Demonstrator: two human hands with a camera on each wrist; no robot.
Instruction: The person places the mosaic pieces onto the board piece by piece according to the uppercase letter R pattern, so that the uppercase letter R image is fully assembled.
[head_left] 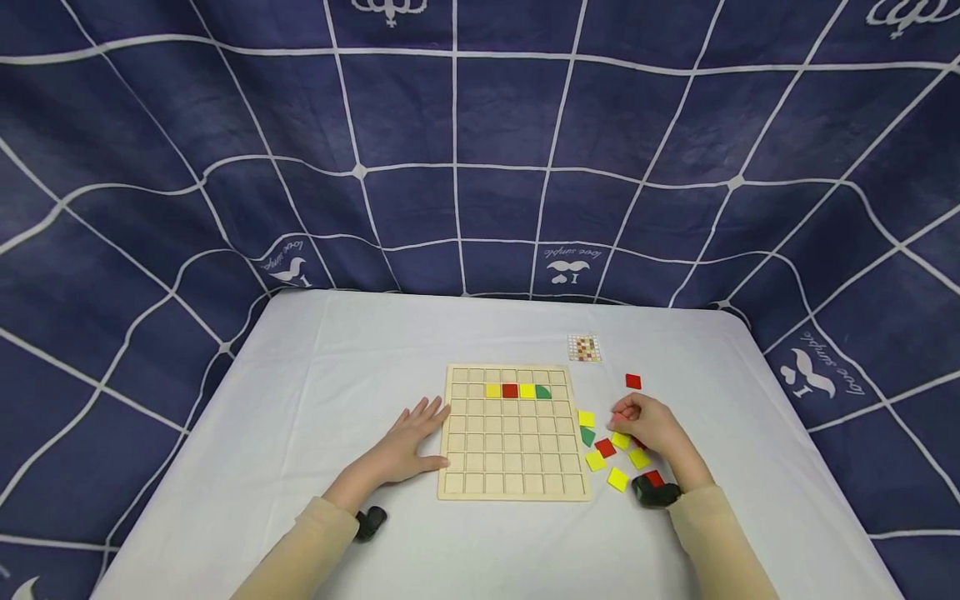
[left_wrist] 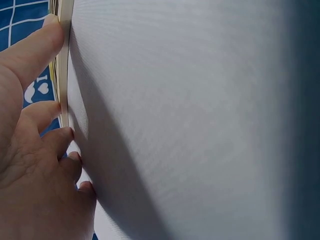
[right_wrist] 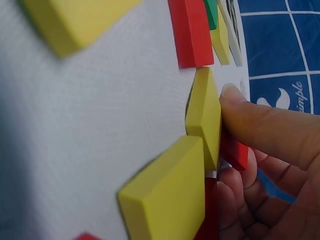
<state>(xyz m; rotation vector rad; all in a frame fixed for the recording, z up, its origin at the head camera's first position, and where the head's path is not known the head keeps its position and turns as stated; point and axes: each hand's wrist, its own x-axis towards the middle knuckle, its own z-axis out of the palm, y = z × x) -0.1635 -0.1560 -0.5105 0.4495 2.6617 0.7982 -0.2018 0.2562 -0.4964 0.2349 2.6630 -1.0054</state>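
White cloth covers the table (head_left: 300, 400), backed by a navy checked fabric (head_left: 480, 167) printed "I love simple". Flat against the left edge of the square wooden grid board (head_left: 513, 433), the left hand (head_left: 408, 442) is laid open. Partly hidden under the curled fingers of the right hand (head_left: 651, 427), a small red square tile (right_wrist: 234, 150) is pinched among loose yellow tiles (head_left: 617, 479). Four tiles are seated in the board's second row. A small pattern card (head_left: 584, 347) beyond the right hand is illegible.

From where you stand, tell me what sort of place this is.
Probably a staged tabletop set rather than a lived-in room: a white-covered table stands before a hung navy grid-patterned cloth, holding only a wooden grid board, loose coloured tiles and a small pattern card.
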